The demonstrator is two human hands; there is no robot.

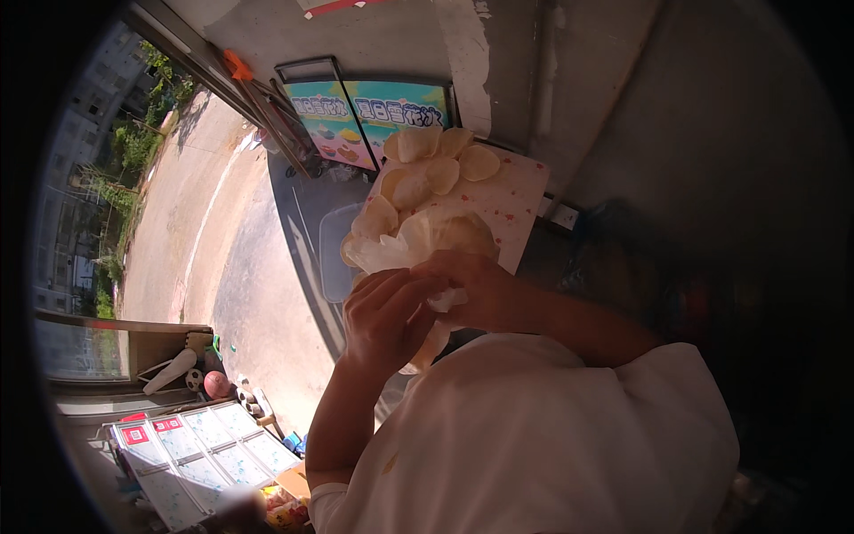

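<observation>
At near edge of pink board [520, 191]: left hand [382, 311], right hand [476, 289] both pinching neck of thin plastic bag [391, 252] of crackers [436, 169]. Light, crinkly, slippery; contents brittle. Best grip looks gathered top, not sides.

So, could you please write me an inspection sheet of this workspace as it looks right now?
Surface: pale board with red speckles, in sunlight, on a dark counter.
Job's things: clear plastic bag full of pale round crackers, held above the board; loose crackers piled at the board's far end.
Clutter: clear tub beside the board; lower left, a ball and flat printed boxes.
Grips: left hand and right hand both closed on the bag's lower part, close together.
Cables: nothing seen.
Surroundings: colourful poster behind the board, grey wall, sunlit road and greenery outside to the left.
</observation>
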